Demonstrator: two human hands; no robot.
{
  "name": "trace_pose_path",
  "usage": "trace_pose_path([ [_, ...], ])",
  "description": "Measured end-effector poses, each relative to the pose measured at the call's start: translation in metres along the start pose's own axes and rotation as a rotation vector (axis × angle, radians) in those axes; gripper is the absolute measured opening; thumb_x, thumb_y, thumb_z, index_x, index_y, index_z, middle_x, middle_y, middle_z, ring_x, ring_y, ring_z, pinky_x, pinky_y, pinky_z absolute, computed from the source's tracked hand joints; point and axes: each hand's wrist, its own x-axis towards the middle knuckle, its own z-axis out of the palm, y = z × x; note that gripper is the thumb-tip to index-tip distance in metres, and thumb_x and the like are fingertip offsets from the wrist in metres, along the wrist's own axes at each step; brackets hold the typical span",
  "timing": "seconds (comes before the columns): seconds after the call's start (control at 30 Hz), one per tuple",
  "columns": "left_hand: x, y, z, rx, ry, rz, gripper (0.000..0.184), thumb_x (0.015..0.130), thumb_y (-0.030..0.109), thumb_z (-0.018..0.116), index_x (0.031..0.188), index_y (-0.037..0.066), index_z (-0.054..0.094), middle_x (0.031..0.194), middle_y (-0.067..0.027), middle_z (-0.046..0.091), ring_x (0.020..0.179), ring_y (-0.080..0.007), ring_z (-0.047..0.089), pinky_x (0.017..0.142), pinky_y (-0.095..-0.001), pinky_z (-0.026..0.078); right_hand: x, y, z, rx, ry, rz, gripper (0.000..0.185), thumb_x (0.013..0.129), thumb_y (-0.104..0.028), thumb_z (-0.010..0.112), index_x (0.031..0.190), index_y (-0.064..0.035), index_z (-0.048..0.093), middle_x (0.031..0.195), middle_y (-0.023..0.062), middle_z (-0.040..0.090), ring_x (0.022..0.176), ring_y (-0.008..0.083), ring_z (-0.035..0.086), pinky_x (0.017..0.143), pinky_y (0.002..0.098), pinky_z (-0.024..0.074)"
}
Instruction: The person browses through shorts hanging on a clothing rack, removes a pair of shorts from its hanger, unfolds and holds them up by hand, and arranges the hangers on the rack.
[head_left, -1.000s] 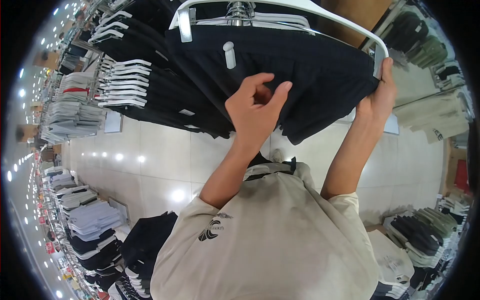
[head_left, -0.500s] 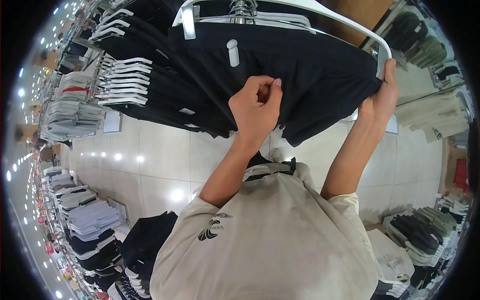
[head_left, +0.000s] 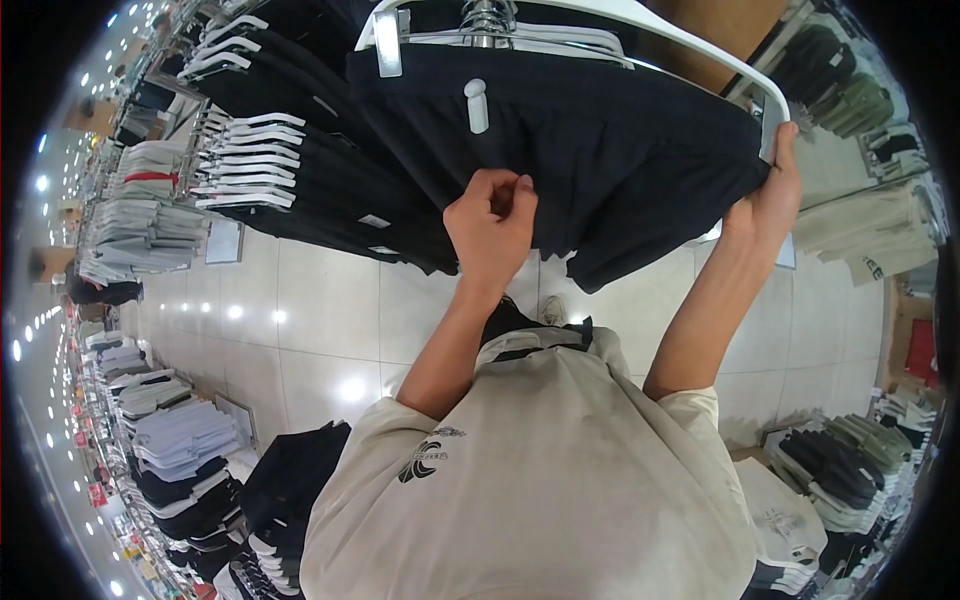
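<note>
A pair of black shorts (head_left: 640,130) hangs by its waistband from the metal clips of a white hanger (head_left: 690,45). A grey security tag (head_left: 477,106) sits on the front near the waistband. My left hand (head_left: 490,235) is in front of the shorts, below the tag, thumb and fingertips pinched together; whatever lies between them is too small to make out. At the right end, my right hand (head_left: 765,195) grips the side edge of the shorts just beneath the hanger's clip (head_left: 769,138), its other fingers partly hidden behind the cloth.
More black garments on white hangers (head_left: 250,160) line the rail at left. Light shirts (head_left: 150,215) hang farther left, and beige shirts (head_left: 870,225) at right. Dark and green garments (head_left: 840,460) are racked at lower right. Pale tiled floor (head_left: 330,310) lies below.
My left hand, still pinched, has moved left and slightly down across the shorts. The shorts, hanger and right hand have shifted slightly right.
</note>
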Motion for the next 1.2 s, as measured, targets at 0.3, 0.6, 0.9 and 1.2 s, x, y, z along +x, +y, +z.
trace_pose_path([
  [0.3,0.002,-0.106,-0.033,-0.089,0.216,-0.12,0.064,0.087,0.01,0.066,0.14,0.004,0.03,0.138,-0.0136,0.042,0.117,-0.0172,0.048,0.092,-0.0308,0.044,0.022,-0.02,-0.008,0.0,0.012,-0.017,0.029,0.098,-0.021,0.057,0.112,0.0042,0.059,0.103,0.0199,0.066,0.09,0.0288,0.067,0.083,0.0411,0.0573],
  [0.6,0.01,-0.156,-0.049,-0.219,-0.354,-0.437,0.025,0.09,0.022,0.07,0.1,-0.001,0.065,0.085,-0.0034,0.064,0.078,-0.0106,0.058,0.073,-0.0279,0.046,0.09,-0.076,0.021,0.04,-0.44,-0.069,0.026,0.1,-0.018,0.052,0.112,0.0047,0.058,0.106,0.0184,0.066,0.091,0.0271,0.067,0.083,0.0386,0.0569],
  [0.9,0.041,-0.173,-0.107,-0.621,0.129,-0.491,0.044,0.1,0.042,0.051,0.087,0.001,0.061,0.066,0.0037,0.053,0.045,-0.0043,0.036,0.04,-0.0228,0.024,0.086,-0.114,0.101,-0.143,-1.077,-0.384,0.037,0.099,-0.029,0.056,0.118,0.0036,0.06,0.102,0.0138,0.068,0.095,0.0224,0.065,0.093,0.0338,0.0501],
  [1.2,0.09,-0.079,-0.159,-0.537,0.238,-0.47,0.038,0.099,0.034,0.056,0.099,-0.003,0.062,0.096,-0.0097,0.067,0.078,-0.0133,0.065,0.063,-0.0235,0.051,0.063,-0.106,0.182,-0.306,-0.351,-0.623,0.032,0.099,-0.025,0.056,0.112,0.0021,0.064,0.102,0.0081,0.067,0.093,0.0165,0.061,0.085,0.0269,0.0453],
])
